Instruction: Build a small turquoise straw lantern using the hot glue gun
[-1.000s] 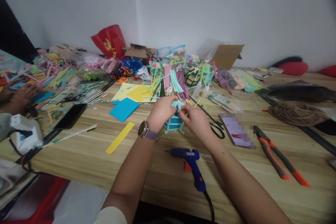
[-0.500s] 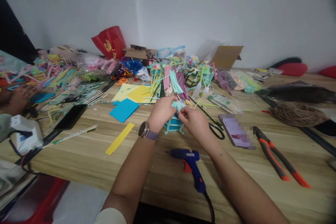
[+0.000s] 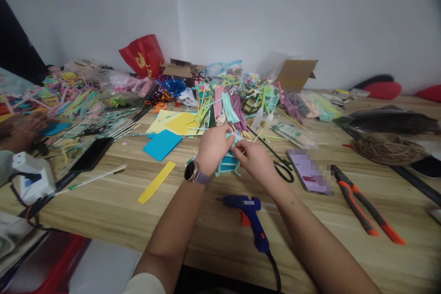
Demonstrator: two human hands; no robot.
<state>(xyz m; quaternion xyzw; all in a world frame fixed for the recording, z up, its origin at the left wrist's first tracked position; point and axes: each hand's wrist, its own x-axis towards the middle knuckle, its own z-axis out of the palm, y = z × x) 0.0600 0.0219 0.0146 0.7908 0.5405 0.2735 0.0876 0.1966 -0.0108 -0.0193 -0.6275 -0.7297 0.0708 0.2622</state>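
Note:
A small blue and mint-green craft piece (image 3: 228, 164) with curled feet stands on the wooden table in the middle. Above it, my left hand (image 3: 215, 147), with a watch on the wrist, has its fingers bent against the light mint-green top part (image 3: 235, 139). From the other side my right hand (image 3: 253, 158) pinches the edge of that same part with thumb and forefinger. The hands partly hide the piece's upper portion. Nearer to me lies a blue glue gun (image 3: 253, 220) with an orange trigger.
Orange-handled pliers (image 3: 367, 206), a phone (image 3: 306, 172) and scissors (image 3: 284, 171) lie to the right. Blue paper (image 3: 162, 144) and a yellow strip (image 3: 156, 182) are at left. Behind stand bundled stems (image 3: 229, 103). Another person's hands (image 3: 25, 128) are far left.
My left hand and wrist have turned slightly, and the mint-green top part shows less between my fingers. The other person's hands at far left have shifted a little.

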